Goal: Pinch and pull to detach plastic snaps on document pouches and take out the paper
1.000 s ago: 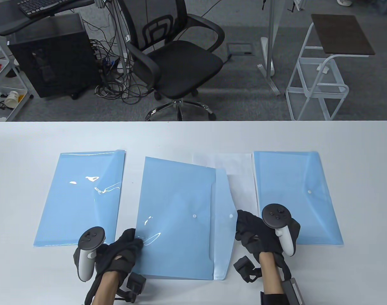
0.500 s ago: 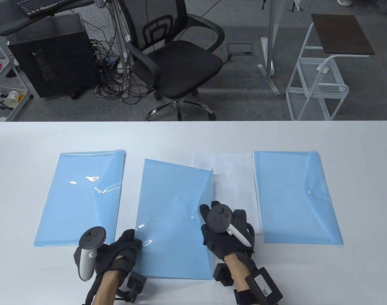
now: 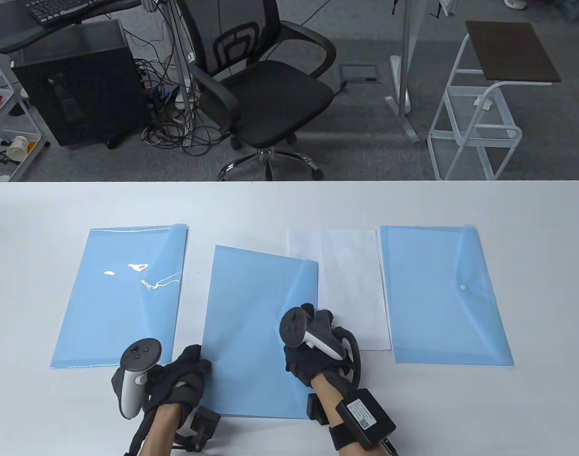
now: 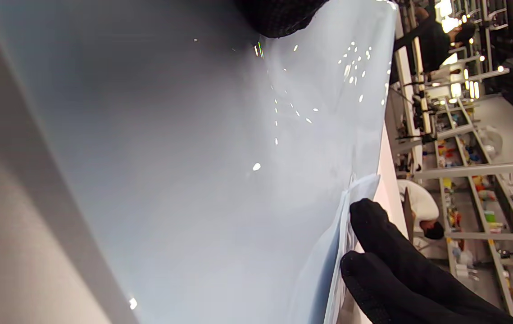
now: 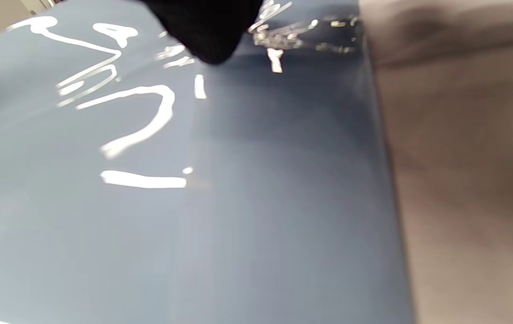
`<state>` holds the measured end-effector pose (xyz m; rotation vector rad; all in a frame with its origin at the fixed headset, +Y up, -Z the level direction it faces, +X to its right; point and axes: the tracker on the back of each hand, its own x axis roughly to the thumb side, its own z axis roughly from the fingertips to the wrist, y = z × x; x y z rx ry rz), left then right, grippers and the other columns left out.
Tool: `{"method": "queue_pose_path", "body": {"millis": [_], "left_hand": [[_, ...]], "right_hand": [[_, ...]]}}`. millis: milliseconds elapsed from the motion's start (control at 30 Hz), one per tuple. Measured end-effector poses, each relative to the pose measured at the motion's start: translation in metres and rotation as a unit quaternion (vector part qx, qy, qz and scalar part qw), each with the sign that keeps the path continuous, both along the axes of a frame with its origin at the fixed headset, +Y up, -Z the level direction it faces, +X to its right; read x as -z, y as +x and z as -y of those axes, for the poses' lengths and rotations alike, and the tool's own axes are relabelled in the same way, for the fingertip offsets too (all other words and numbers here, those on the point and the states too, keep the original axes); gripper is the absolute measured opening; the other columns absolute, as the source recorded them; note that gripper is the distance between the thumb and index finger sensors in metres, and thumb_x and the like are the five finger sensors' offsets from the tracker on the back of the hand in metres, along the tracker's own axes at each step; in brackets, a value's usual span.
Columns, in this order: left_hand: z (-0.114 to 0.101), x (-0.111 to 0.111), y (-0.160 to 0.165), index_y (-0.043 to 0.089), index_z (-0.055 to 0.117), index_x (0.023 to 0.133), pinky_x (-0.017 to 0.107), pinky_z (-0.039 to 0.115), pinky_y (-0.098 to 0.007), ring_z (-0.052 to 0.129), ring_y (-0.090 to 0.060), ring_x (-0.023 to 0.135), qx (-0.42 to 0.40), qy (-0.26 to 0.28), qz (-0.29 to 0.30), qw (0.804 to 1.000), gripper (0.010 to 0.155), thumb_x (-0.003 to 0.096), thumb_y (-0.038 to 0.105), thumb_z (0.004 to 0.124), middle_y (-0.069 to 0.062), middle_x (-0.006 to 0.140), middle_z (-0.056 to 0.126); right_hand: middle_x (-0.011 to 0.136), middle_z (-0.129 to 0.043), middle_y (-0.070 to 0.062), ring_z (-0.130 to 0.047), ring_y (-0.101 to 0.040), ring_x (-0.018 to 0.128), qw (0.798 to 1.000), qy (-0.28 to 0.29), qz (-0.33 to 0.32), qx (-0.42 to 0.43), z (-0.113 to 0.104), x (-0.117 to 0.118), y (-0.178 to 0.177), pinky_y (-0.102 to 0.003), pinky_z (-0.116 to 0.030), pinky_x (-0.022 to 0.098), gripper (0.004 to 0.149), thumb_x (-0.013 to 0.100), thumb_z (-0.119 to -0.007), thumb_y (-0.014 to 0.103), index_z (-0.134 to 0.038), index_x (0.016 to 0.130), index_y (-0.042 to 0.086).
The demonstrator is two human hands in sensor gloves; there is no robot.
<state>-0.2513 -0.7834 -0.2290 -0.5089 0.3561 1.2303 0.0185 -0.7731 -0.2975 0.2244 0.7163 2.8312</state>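
- Three translucent blue plastic document pouches lie in a row on the white surface (image 3: 289, 204), with a white paper sheet (image 3: 351, 285) lying flat between the middle pouch (image 3: 256, 323) and the right pouch (image 3: 441, 294).
- So one sheet looks to be out already, going by where it lies. Can't tell which pouch it belongs to.
- Right pouch has its flap down and its round white snap (image 3: 463, 287) looks fastened, so that one probably hasn't been touched.
- Left pouch (image 3: 123, 294) has no snap showing from above, and whether there's paper inside is impossible to say.
- The right hand (image 3: 318, 349) rests on the middle pouch near its right edge, right where the snap would be. The fingers are hidden under the tracker, so the grip is a cannot-tell.
- The left hand (image 3: 182, 375) sits at the middle pouch's near-left corner. Its fingers look laid on the plastic, pinning it flat rather than curled round anything.
- Rough guess: about a third done, right pouch definitely left.
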Motion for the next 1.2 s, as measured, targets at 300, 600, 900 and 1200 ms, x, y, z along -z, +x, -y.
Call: {"method": "queue_pose_path", "body": {"millis": [300, 600, 900, 1200], "left_hand": [[0.001, 0.0, 0.001, 0.013, 0.056, 0.104, 0.049, 0.087, -0.046, 0.1, -0.032, 0.065, 0.01, -0.005, 0.001, 1.0, 0.047, 0.0585, 0.018, 0.065, -0.009, 0.092, 0.084], [0.002, 0.001, 0.001, 0.013, 0.056, 0.104, 0.049, 0.087, -0.046, 0.1, -0.031, 0.065, 0.013, -0.004, 0.002, 1.0, 0.047, 0.0585, 0.018, 0.065, -0.009, 0.092, 0.084], [0.002, 0.001, 0.0, 0.013, 0.056, 0.104, 0.049, 0.087, -0.046, 0.1, -0.031, 0.065, 0.007, -0.005, 0.002, 1.0, 0.047, 0.0586, 0.018, 0.065, -0.009, 0.092, 0.084], [0.003, 0.003, -0.001, 0.013, 0.056, 0.104, 0.049, 0.087, -0.046, 0.1, -0.031, 0.065, 0.01, 0.003, 0.007, 1.0, 0.047, 0.0587, 0.018, 0.065, -0.008, 0.091, 0.084]], "right_hand": [[0.121, -0.022, -0.023, -0.028, -0.062, 0.105, 0.998, 0.01, -0.026, -0.052, 0.005, 0.004, -0.014, -0.08, -0.038, 0.068, 0.059, 0.056, -0.071, 0.035, -0.044, 0.106, 0.016], [0.121, -0.019, -0.024, -0.022, -0.063, 0.104, 1.0, -0.017, -0.013, -0.016, 0.007, 0.005, -0.008, -0.081, -0.033, 0.068, 0.065, 0.056, -0.071, 0.041, -0.041, 0.109, 0.018], [0.123, -0.036, -0.027, -0.04, -0.061, 0.106, 0.992, 0.12, 0.035, 0.031, -0.033, -0.001, 0.019, -0.078, -0.047, 0.069, 0.072, 0.054, -0.072, 0.048, -0.047, 0.113, 0.016], [0.124, -0.033, -0.03, -0.041, -0.063, 0.105, 0.969, 0.214, 0.112, 0.049, -0.072, -0.021, 0.075, -0.078, -0.049, 0.068, 0.087, 0.052, -0.072, 0.058, -0.035, 0.116, 0.011]]}}
